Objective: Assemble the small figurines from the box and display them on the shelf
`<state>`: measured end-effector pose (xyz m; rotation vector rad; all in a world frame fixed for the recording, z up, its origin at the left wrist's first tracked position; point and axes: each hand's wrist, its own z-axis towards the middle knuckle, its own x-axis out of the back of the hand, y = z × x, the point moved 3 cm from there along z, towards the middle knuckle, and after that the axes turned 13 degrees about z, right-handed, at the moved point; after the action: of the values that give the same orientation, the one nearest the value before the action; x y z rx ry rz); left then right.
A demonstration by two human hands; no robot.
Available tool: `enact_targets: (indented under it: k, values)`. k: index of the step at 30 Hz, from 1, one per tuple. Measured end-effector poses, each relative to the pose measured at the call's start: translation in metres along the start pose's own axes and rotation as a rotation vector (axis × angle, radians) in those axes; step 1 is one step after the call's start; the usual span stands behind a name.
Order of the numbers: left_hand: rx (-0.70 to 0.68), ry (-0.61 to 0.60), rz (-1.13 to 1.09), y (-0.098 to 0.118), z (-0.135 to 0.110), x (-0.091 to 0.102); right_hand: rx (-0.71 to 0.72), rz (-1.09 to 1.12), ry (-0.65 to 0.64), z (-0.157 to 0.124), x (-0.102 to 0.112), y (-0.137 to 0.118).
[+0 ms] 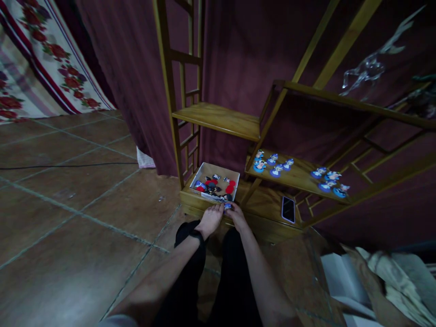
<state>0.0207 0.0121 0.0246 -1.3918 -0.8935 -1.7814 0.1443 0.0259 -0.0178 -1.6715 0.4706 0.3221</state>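
Just in front of the cardboard box, my left hand (212, 216) and my right hand (235, 213) meet around a small blue-purple figurine (227, 206). Fingers of both hands are closed on it, and they cover much of its shape. The open white-edged box (235, 175) sits on the low shelf. Inside it lie several dark figurines (211, 187), red round pieces (230, 186) and a blue one (200, 184). On the raised shelf to the right stand several blue-based figurines (276, 170) in two groups.
A wooden display rack (218, 119) frames the area, with posts and shelf edges around the box. A phone (288, 209) lies on the low shelf at right. A clear glass animal (369, 68) stands higher up. White boxes (345, 277) and cloth are at lower right.
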Motion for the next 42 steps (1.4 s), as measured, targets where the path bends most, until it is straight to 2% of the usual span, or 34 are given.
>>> enact_targets:
  k: [4,7,12,17,22,30,39,42]
  values:
    - [0.128,-0.028,-0.323,-0.013,0.005,-0.003,-0.063,0.023,0.007,-0.001,-0.003,-0.002]
    - [0.172,-0.028,-0.583,-0.022,0.01,-0.008,-0.071,0.048,0.016,-0.001,-0.005,-0.003]
    - [0.225,-0.035,-0.976,-0.033,0.017,-0.022,-0.083,0.047,0.029,0.001,-0.004,0.0]
    - [0.352,-0.112,-1.275,-0.039,0.023,-0.038,-0.075,0.033,0.06,0.006,-0.001,0.002]
    - [0.411,-0.134,-1.392,-0.04,0.024,-0.041,-0.076,0.071,0.045,0.006,-0.001,0.002]
    - [0.507,-0.166,-1.487,-0.038,0.02,-0.032,-0.081,0.101,-0.013,-0.007,-0.012,-0.014]
    - [0.407,-0.158,-1.429,-0.034,0.022,-0.032,-0.004,0.094,-0.033,-0.011,-0.014,-0.016]
    - [0.389,-0.153,-1.435,-0.034,0.023,-0.035,0.013,0.1,-0.002,-0.008,-0.012,-0.012]
